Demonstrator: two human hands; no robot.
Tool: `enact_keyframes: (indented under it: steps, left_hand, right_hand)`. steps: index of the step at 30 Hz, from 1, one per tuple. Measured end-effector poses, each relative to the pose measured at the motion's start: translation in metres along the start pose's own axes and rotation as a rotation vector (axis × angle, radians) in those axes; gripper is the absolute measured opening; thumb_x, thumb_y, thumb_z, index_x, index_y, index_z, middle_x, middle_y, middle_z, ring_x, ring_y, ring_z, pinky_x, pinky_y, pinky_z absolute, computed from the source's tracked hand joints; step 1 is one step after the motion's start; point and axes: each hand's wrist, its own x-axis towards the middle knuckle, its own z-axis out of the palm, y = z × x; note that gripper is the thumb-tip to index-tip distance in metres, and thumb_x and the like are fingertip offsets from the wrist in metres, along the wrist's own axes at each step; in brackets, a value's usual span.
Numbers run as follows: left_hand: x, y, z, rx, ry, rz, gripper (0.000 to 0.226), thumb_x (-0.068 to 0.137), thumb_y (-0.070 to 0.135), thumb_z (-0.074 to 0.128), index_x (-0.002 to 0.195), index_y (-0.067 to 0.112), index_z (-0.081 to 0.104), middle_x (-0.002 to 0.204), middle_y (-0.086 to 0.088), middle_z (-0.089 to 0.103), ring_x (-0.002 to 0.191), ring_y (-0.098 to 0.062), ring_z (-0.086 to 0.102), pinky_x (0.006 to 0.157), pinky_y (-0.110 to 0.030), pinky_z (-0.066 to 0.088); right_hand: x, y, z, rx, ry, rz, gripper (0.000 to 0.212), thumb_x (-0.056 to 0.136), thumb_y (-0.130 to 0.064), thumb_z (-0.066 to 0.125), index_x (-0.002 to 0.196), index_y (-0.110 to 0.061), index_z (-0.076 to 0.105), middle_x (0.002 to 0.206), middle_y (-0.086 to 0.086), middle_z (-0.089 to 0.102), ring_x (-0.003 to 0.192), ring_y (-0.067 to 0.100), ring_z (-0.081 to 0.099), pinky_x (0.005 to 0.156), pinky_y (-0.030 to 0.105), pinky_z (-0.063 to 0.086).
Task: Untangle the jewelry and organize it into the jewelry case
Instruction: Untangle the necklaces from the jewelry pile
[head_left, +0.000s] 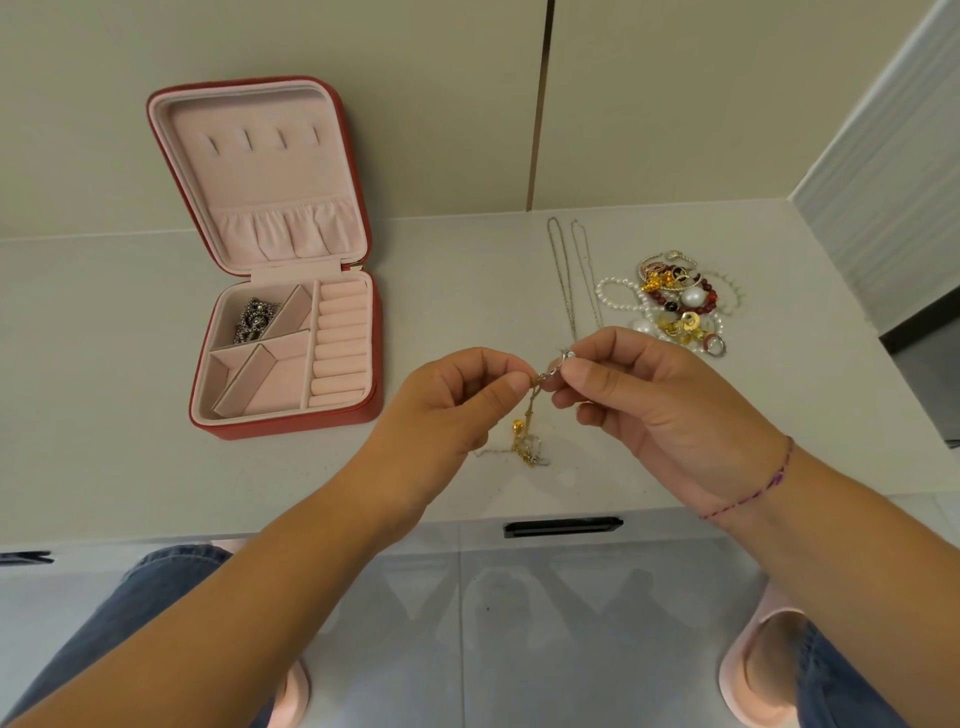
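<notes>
My left hand (457, 402) and my right hand (654, 395) pinch a small tangle of thin chains (530, 436) between them above the white counter; its gold and silver ends trail down onto the surface. A silver ring-like piece (566, 356) sits at my right fingertips. The red jewelry case (371, 332) lies open at the left, pink-lined, with a silver beaded piece (253, 318) in its back-left compartment and ring rolls on its right side. A pile of tangled jewelry (675, 301) with pearls, red beads and gold charms lies at the right.
Two thin silver chains (563, 270) lie stretched out between the case and the pile. The white counter (130, 467) ends at a front edge with a black drawer handle (563, 527) below. A wall rises behind; my legs and pink slippers show beneath.
</notes>
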Motion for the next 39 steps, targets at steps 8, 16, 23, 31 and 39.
enact_keyframes:
  steps: [8,16,23,31,39]
  left_hand:
    - [0.002,-0.003,-0.002,-0.086,-0.048,0.017,0.017,0.095,0.013,0.051,0.099,0.014,0.067,0.058,0.010,0.047,0.050,-0.003,0.038,0.049,-0.013,0.032]
    - [0.000,0.002,0.000,-0.047,0.018,0.038,0.021,0.067,0.030,0.073,0.084,0.019,0.070,0.067,-0.011,0.052,0.057,-0.010,0.041,0.051,-0.012,0.035]
    - [-0.001,0.003,0.000,-0.001,-0.002,0.065,0.010,0.069,0.032,0.074,0.076,0.024,0.075,0.076,-0.034,0.052,0.066,-0.024,0.037,0.057,-0.018,0.036]
    - [0.005,-0.006,-0.008,0.031,0.093,0.021,0.016,0.086,0.015,0.063,0.072,0.021,0.062,0.054,0.015,0.049,0.056,-0.004,0.042,0.060,-0.015,0.038]
    - [0.013,-0.011,-0.017,-0.190,0.081,-0.035,0.021,0.073,0.023,0.051,0.062,0.021,0.070,0.079,-0.001,0.065,0.076,-0.009,0.059,0.076,-0.027,0.044]
  right_hand:
    - [0.001,0.000,-0.001,0.035,0.010,-0.014,0.019,0.066,-0.019,0.065,0.082,-0.009,0.063,0.079,0.004,0.072,0.071,0.011,0.064,0.064,0.019,0.048]
    - [0.000,-0.001,-0.001,-0.033,0.015,-0.087,0.017,0.068,-0.021,0.064,0.081,-0.010,0.059,0.074,0.007,0.070,0.060,0.013,0.061,0.056,0.021,0.043]
    - [-0.002,-0.001,0.000,-0.130,0.009,-0.108,0.014,0.072,-0.022,0.063,0.080,-0.012,0.058,0.055,0.002,0.062,0.050,0.010,0.050,0.050,0.018,0.040]
    - [0.001,-0.011,-0.008,-0.134,0.097,-0.132,0.019,0.066,-0.028,0.067,0.080,-0.016,0.064,0.039,-0.007,0.033,0.044,0.011,0.028,0.054,0.014,0.037]
    - [0.002,-0.025,-0.020,0.143,0.068,-0.060,0.011,0.072,-0.019,0.062,0.082,-0.016,0.058,0.036,-0.010,0.033,0.041,0.010,0.037,0.060,0.028,0.054]
